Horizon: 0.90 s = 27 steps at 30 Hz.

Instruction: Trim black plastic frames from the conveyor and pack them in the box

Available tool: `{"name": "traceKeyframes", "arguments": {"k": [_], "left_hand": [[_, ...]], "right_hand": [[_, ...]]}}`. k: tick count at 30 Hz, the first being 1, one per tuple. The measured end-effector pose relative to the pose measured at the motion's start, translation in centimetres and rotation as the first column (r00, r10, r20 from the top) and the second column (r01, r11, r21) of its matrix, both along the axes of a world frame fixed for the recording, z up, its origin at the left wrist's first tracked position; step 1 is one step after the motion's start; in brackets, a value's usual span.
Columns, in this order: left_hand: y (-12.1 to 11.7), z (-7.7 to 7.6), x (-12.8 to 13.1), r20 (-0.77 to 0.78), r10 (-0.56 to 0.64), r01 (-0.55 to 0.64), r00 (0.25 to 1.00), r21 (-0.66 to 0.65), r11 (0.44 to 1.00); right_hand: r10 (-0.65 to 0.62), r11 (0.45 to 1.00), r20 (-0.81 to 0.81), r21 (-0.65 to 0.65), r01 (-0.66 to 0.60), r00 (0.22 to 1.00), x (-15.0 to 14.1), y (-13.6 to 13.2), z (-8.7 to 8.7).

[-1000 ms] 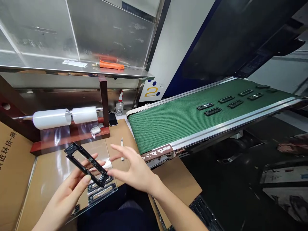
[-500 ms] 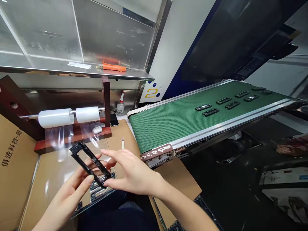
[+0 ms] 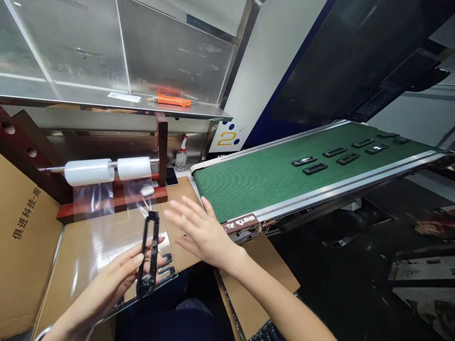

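Observation:
My left hand (image 3: 119, 279) pinches a long black plastic frame (image 3: 149, 253) by its lower half and holds it almost upright, edge on, above the cardboard-covered bench. My right hand (image 3: 199, 229) hovers just right of the frame with its fingers spread and nothing in it, not touching the frame. Under the frame lie more black frames (image 3: 161, 272) on a clear glossy film sheet (image 3: 103, 237). A small knife (image 3: 184, 222) lies on the cardboard behind my right hand.
A green conveyor belt (image 3: 259, 180) slopes up to the right, carrying several black frames (image 3: 314, 168). Two white film rolls (image 3: 88, 172) hang on a red wooden stand. A spray bottle (image 3: 181, 156), a phone (image 3: 171, 176), an earbud case (image 3: 147, 190) and orange pliers (image 3: 172, 100) on the steel shelf sit behind.
My left hand has turned the frame from a flat diagonal to nearly upright. My right hand has let go of its end and moved up and right, fingers spread.

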<state>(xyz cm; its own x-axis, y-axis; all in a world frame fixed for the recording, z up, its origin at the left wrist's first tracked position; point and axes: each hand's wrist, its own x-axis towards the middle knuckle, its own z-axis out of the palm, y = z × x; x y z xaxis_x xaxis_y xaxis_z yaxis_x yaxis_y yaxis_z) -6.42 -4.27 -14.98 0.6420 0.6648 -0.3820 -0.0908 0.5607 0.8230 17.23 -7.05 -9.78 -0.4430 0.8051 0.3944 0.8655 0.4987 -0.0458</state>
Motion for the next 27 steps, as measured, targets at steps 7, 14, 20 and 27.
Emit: {"name": "traceKeyframes", "arguments": {"k": [7, 14, 20, 27], "left_hand": [[-1.8, -1.7, -2.1, 0.027, -0.328, 0.327, 0.944, 0.012, 0.945], [0.4, -10.1, -9.6, -0.259, 0.118, -0.105, 0.959, 0.062, 0.993], [3.7, -18.4, -15.2, -0.398, 0.533, -0.514, 0.746, 0.164, 0.842], [1.7, -19.4, -16.2, -0.391, 0.247, -0.275, 0.886, -0.017, 0.961]], "right_hand": [[0.467, 0.882, 0.117, -0.136, -0.452, 0.876, -3.2, -0.1, -2.3], [0.367, 0.873, -0.165, -0.278, -0.400, 0.915, -6.1, 1.5, -12.4], [0.111, 0.886, -0.298, -0.401, -0.231, 0.948, -11.3, 2.7, -18.7], [0.108, 0.856, -0.246, -0.470, -0.216, 0.963, -15.4, 2.2, -22.2]]}}
